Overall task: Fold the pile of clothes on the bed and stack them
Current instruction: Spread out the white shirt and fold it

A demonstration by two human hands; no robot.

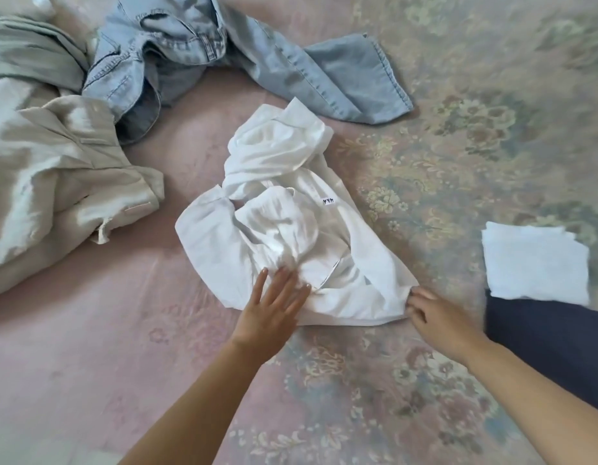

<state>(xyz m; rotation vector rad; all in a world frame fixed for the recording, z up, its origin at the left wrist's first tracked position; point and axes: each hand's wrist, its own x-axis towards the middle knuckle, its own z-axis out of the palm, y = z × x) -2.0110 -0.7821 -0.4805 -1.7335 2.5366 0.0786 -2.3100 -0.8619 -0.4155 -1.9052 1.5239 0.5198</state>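
Note:
A crumpled white shirt [284,209] with a small label lies in the middle of the bed. My left hand [274,307] presses flat on its near edge, fingers straight. My right hand [435,313] pinches the shirt's near right corner, fingers curled. A folded white garment [536,266] lies at the right on top of a dark navy one [552,340]. Light blue jeans [190,55] sprawl unfolded at the back. A beige garment [56,176] is heaped at the left, with a grey-green one [29,52] behind it.
The bed is covered by a pink and green floral spread [458,162]. Bare spread shows in the near left and at the far right.

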